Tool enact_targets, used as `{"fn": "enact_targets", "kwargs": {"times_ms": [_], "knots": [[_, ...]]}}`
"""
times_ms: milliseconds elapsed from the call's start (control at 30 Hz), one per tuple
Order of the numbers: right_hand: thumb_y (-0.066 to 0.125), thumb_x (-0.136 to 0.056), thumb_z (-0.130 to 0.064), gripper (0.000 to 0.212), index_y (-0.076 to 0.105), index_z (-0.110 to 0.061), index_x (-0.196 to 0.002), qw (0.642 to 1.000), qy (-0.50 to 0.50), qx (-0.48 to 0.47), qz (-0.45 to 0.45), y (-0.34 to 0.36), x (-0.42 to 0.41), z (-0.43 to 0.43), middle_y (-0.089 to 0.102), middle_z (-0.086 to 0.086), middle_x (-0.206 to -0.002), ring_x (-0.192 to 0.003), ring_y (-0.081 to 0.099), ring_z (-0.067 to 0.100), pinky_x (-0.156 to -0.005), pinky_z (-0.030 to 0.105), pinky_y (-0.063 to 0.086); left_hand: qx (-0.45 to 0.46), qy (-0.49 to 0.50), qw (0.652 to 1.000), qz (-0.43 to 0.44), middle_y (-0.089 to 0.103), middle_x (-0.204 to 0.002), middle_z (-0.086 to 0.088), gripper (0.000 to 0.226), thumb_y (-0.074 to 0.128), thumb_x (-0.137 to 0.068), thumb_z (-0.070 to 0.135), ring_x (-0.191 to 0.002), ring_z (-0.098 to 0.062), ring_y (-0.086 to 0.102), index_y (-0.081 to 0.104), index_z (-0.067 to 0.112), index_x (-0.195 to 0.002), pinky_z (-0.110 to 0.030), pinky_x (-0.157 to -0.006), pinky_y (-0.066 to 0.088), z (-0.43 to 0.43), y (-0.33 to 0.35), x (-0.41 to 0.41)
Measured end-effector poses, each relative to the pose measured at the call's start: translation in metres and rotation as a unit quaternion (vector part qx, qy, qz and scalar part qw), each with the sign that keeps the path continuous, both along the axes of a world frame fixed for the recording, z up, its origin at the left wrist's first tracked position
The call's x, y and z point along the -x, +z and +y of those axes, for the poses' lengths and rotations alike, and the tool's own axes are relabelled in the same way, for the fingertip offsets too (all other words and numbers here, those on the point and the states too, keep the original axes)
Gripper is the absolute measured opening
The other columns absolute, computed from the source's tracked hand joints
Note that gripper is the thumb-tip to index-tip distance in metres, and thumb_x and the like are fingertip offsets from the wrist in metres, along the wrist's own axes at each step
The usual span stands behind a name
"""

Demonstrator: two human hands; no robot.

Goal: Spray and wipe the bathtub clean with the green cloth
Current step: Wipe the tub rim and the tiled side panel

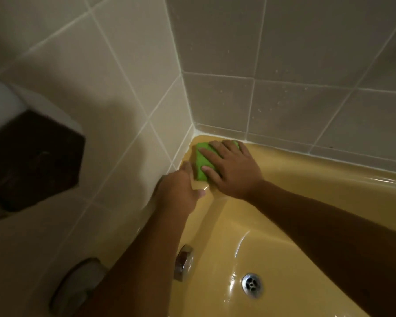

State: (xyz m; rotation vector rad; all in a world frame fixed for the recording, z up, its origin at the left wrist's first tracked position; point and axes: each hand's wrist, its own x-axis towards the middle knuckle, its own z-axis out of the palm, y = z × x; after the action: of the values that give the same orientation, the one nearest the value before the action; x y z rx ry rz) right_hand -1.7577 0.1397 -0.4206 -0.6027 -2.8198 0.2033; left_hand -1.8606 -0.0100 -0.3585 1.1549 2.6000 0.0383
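Green and folded into a thick pad, the green cloth lies on the yellow bathtub, on the flat rim at the far corner where the two tiled walls meet. The right hand lies flat on it with straight, spread fingers pressing down and covers its right half. The left hand rests on the rim just beside the cloth, against the left wall, its fingers loose and holding nothing, the thumb sticking out. The tub's enamel is glossy, with wet glints near the bottom. Lower down, a chrome overflow fitting sits on the tub's end wall and a metal drain in the floor. A dark block stands at the left, and a blurred round object lies below it.
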Motion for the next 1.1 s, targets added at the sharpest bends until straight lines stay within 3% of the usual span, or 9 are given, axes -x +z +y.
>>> {"fn": "enact_targets", "kwargs": {"times_ms": [133,300,433,600,767,900,933,1033,1100], "knots": [[0.033,-0.104,-0.054,0.056,0.048,-0.026,-0.151,0.996,-0.094,0.003,0.0,0.005,0.012,-0.004,0.051,0.009,-0.15,-0.136,0.046,0.035,-0.115,0.054,0.029,0.036,-0.025,0.999,-0.03,0.064,-0.137,-0.011,0.09,0.073,-0.092,0.051,-0.127,-0.035,0.059,0.024,0.024,-0.163,-0.044,-0.104,0.05,-0.003,0.006,0.011],[0.032,-0.106,-0.056,0.056,0.049,-0.026,-0.15,0.998,0.066,-0.024,-0.004,-0.003,-0.011,-0.005,0.053,0.009,-0.147,-0.131,0.048,0.033,-0.111,0.052,0.033,-0.003,-0.018,0.999,-0.038,0.068,-0.131,-0.01,0.093,0.077,-0.089,0.05,-0.123,-0.033,0.063,0.025,0.023,-0.163,-0.039,-0.099,0.051,-0.005,0.002,0.009],[0.037,-0.105,-0.051,0.052,0.049,-0.024,-0.149,0.993,-0.116,0.033,-0.009,0.01,0.026,-0.007,0.05,0.011,-0.15,-0.136,0.045,0.037,-0.114,0.056,0.029,-0.008,0.007,0.999,-0.051,0.064,-0.14,-0.011,0.103,0.079,-0.087,0.049,-0.128,-0.034,0.059,0.018,0.02,-0.165,-0.041,-0.105,0.05,-0.005,-0.001,0.012],[0.03,-0.106,-0.057,0.057,0.05,-0.025,-0.149,0.996,0.086,-0.017,-0.007,-0.003,-0.003,-0.005,0.054,0.011,-0.147,-0.13,0.049,0.035,-0.11,0.053,0.034,-0.032,0.008,0.996,-0.078,0.063,-0.143,-0.01,0.111,0.084,-0.083,0.046,-0.129,-0.031,0.059,0.015,0.019,-0.166,-0.037,-0.107,0.047,-0.006,-0.004,0.012],[0.033,-0.106,-0.053,0.053,0.046,-0.024,-0.149,0.994,-0.109,0.023,-0.008,0.006,0.021,-0.01,0.048,0.012,-0.15,-0.137,0.044,0.037,-0.114,0.057,0.03,-0.021,0.008,0.998,-0.059,0.06,-0.145,-0.012,0.109,0.08,-0.086,0.049,-0.133,-0.034,0.055,0.013,0.019,-0.166,-0.042,-0.108,0.047,-0.007,-0.004,0.011],[0.028,-0.106,-0.059,0.059,0.049,-0.024,-0.15,0.997,0.067,-0.007,-0.024,-0.002,-0.008,-0.01,0.052,0.011,-0.148,-0.131,0.049,0.036,-0.11,0.054,0.034,-0.038,0.003,0.996,-0.085,0.06,-0.146,-0.01,0.109,0.083,-0.084,0.045,-0.132,-0.031,0.057,0.017,0.018,-0.166,-0.039,-0.108,0.047,-0.007,-0.004,0.012],[0.027,-0.105,-0.06,0.061,0.049,-0.024,-0.15,0.997,0.067,-0.023,-0.03,0.001,-0.006,0.004,0.052,0.012,-0.148,-0.131,0.049,0.036,-0.109,0.053,0.035,-0.036,0.004,0.996,-0.082,0.06,-0.145,-0.011,0.109,0.083,-0.084,0.046,-0.132,-0.032,0.058,0.017,0.018,-0.166,-0.039,-0.108,0.047,-0.007,-0.006,0.013],[0.029,-0.103,-0.057,0.059,0.048,-0.025,-0.149,0.995,-0.089,0.025,-0.028,0.011,0.021,0.009,0.048,0.012,-0.151,-0.137,0.045,0.037,-0.112,0.055,0.032,-0.02,0.011,0.998,-0.066,0.06,-0.145,-0.013,0.11,0.083,-0.083,0.05,-0.132,-0.034,0.057,0.016,0.019,-0.165,-0.042,-0.107,0.048,-0.006,-0.009,0.016],[0.031,-0.103,-0.053,0.056,0.05,-0.024,-0.147,0.993,-0.113,0.035,0.006,0.006,0.024,-0.024,0.05,0.013,-0.149,-0.133,0.046,0.038,-0.111,0.057,0.032,-0.03,0.008,0.997,-0.065,0.063,-0.14,-0.012,0.109,0.084,-0.081,0.049,-0.127,-0.034,0.06,0.02,0.019,-0.164,-0.042,-0.104,0.051,-0.007,-0.009,0.015]]}}
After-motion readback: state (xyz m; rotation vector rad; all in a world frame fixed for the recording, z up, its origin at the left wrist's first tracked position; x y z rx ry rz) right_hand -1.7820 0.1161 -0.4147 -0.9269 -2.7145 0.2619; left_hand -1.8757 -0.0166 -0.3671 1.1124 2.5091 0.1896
